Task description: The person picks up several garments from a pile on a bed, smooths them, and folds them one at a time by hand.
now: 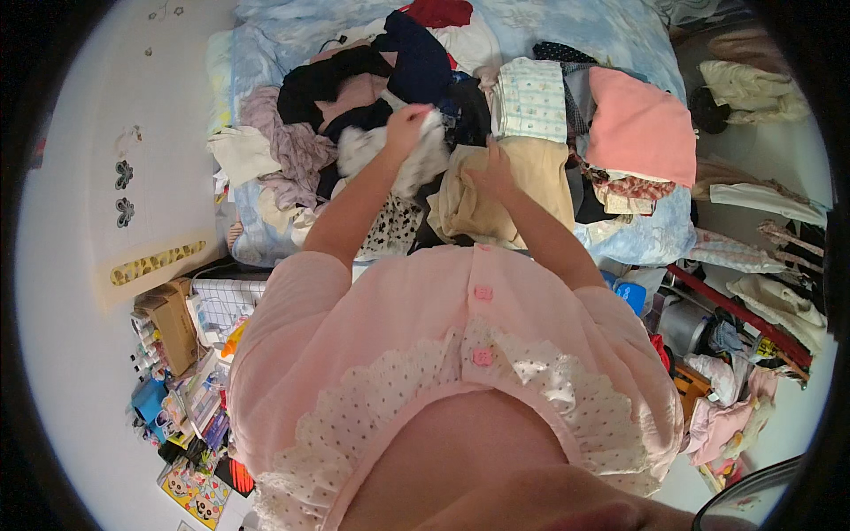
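My left hand (pixel 406 133) grips a white fluffy garment (pixel 425 159), blurred by motion, above a heap of loose clothes. My right hand (pixel 493 172) lies palm down over a beige cloth garment (pixel 538 172), thumb and fingers spread. Part of that garment is bunched on its left side and smoother on the right. Just beyond it is a folded white checked cloth (pixel 531 99). A black-and-white patterned cloth (pixel 393 229) lies nearest my left forearm.
Dark navy cloth (pixel 417 56), black cloth (pixel 332 79) and mauve crinkled cloth (pixel 292 146) pile up on the blue bed cover (pixel 544 20). A folded coral cloth (pixel 641 126) tops a stack at right. A cardboard box (pixel 166 325) stands below left; clothes hang beside a dark-red bar (pixel 737 315).
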The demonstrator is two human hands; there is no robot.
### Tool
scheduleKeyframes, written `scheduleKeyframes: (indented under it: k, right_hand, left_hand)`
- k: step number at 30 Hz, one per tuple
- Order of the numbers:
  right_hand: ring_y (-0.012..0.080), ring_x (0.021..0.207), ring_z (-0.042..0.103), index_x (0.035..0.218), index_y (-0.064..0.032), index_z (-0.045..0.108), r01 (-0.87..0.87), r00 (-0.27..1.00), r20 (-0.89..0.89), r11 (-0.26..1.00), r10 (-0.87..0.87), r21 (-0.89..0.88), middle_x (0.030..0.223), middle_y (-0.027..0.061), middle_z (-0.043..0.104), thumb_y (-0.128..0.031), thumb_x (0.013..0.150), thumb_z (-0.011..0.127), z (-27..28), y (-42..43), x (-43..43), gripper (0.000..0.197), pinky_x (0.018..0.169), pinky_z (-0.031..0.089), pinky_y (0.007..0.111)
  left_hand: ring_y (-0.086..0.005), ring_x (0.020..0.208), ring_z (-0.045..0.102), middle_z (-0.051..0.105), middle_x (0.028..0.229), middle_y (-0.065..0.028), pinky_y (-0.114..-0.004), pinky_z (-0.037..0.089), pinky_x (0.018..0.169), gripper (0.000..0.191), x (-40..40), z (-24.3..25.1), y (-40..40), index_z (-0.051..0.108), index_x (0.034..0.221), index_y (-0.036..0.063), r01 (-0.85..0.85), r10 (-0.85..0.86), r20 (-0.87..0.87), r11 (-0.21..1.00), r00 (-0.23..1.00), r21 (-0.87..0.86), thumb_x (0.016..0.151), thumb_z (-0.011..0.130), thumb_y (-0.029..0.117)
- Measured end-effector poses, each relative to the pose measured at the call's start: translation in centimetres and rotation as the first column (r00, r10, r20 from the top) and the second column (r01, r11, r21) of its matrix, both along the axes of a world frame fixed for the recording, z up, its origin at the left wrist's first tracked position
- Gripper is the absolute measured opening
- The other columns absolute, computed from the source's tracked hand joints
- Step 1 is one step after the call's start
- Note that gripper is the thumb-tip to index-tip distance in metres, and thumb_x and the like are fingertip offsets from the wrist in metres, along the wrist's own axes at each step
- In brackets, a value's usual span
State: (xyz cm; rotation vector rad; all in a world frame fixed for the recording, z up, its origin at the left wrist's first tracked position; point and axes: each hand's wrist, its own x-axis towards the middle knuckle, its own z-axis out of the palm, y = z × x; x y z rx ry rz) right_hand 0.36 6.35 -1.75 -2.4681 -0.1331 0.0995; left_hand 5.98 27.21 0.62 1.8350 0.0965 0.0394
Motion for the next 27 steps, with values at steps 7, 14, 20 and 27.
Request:
scheduleKeyframes:
  k: [7, 14, 20, 27]
  right_hand:
    - [0.0206, 0.079, 0.055, 0.101, -0.0019, 0.051, 0.114, 0.993, -0.053, 0.802, -0.102, 0.586, 0.082, 0.0144, 0.058, -0.011, 0.074, 0.05, 11.0, 0.2, 6.7, 0.028, 0.07, 0.041, 0.028]
    - [0.0149, 0.076, 0.052, 0.103, 0.0009, 0.047, 0.299, 0.954, -0.262, 0.374, -0.147, 0.878, 0.091, 0.0083, 0.054, -0.014, 0.079, 0.045, 18.9, -2.7, 7.4, 0.028, 0.065, 0.04, 0.024]
    - [0.019, 0.087, 0.053, 0.104, 0.0031, 0.045, 0.424, 0.905, -0.422, 0.148, -0.046, 0.893, 0.099, 0.0102, 0.053, -0.014, 0.081, 0.04, 23.5, -1.6, 3.7, 0.029, 0.076, 0.042, 0.03]
    - [0.015, 0.088, 0.05, 0.106, 0.0014, 0.047, -0.029, 0.952, -0.144, 0.548, 0.271, 0.836, 0.099, 0.0096, 0.053, -0.013, 0.08, 0.035, 20.6, 2.4, 0.9, 0.032, 0.077, 0.038, 0.025]
  left_hand:
    - [-0.0136, 0.079, 0.051, 0.055, 0.089, -0.0066, -0.024, 0.04, 0.07, 0.029, -1.1, 10.0, -4.8, 0.052, 0.098, 0.0001, 0.122, -0.076, 0.123, 0.893, 0.989, -0.432, 0.071, 0.058, 0.011]
    - [-0.0237, 0.086, 0.052, 0.054, 0.092, -0.0125, -0.034, 0.035, 0.081, 0.037, -1.4, 7.7, -3.5, 0.049, 0.097, 0.0003, 0.185, -0.282, 0.254, 0.92, 0.925, 0.345, 0.068, 0.061, 0.019]
    - [-0.0169, 0.088, 0.05, 0.053, 0.097, -0.0097, -0.027, 0.035, 0.081, 0.036, -3.5, 10.1, -4.2, 0.046, 0.103, 0.0007, 0.388, -0.386, 0.055, 0.89, 0.921, -0.24, 0.075, 0.051, 0.022]
    - [-0.021, 0.097, 0.05, 0.051, 0.106, -0.0107, -0.035, 0.04, 0.083, 0.041, -3.8, 13.1, -2.4, 0.043, 0.111, 0.0035, -0.046, -0.612, -0.064, 0.046, 0.788, -0.998, 0.081, 0.044, 0.032]
